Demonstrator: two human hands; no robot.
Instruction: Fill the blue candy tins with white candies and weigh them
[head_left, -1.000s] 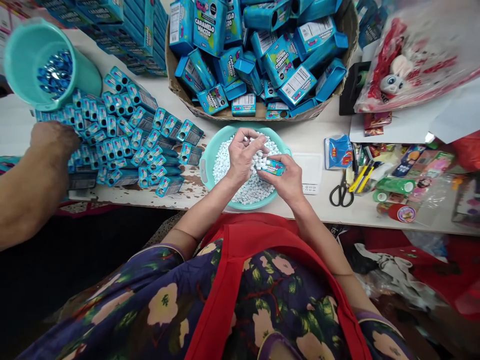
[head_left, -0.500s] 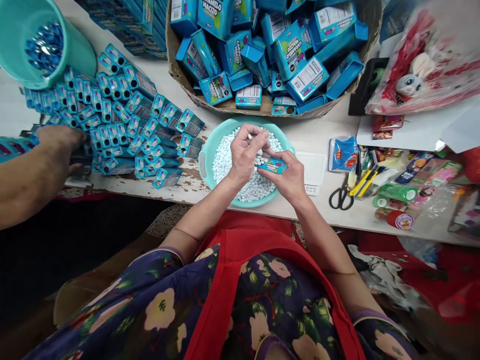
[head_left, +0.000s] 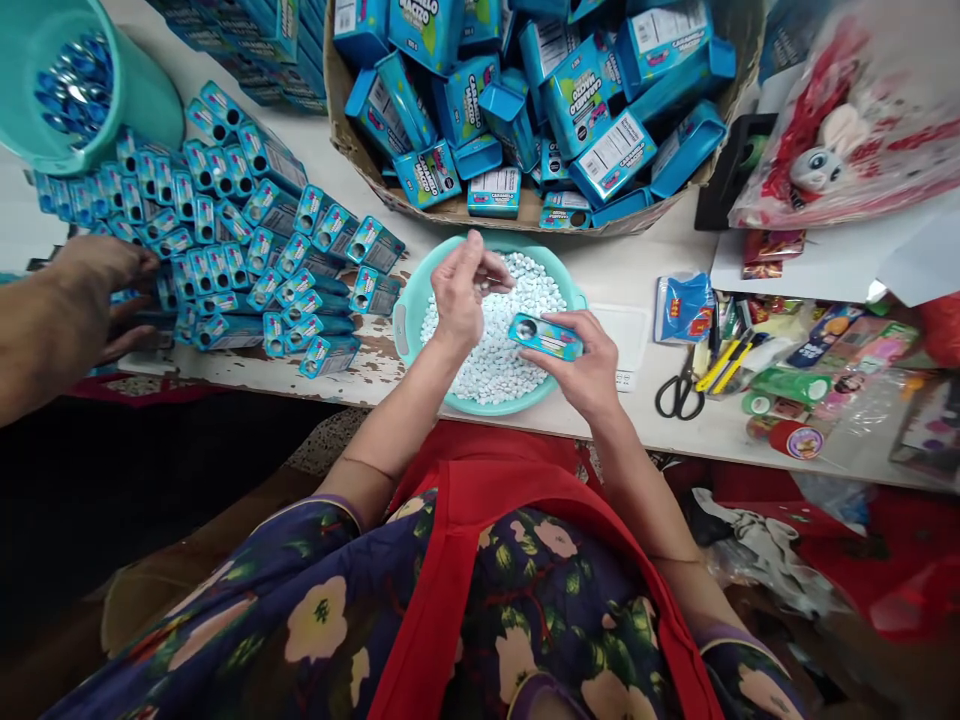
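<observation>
Apart now: my left hand (head_left: 459,290) has lifted off the small blue candy box (head_left: 545,336) and hovers over the teal basin (head_left: 411,300) of white candies (head_left: 499,350), fingertips pinched together on what looks like a candy or two, too small to be sure. My right hand (head_left: 589,365) grips the box by its near end, its round hole facing up, above the basin's right side. Left of the basin, rows of small boxes (head_left: 247,260) crowd the table, a co-worker's hand (head_left: 97,280) on them. Behind sits the basket of bigger boxes (head_left: 525,90); scissors (head_left: 679,390) lie to the right.
</observation>
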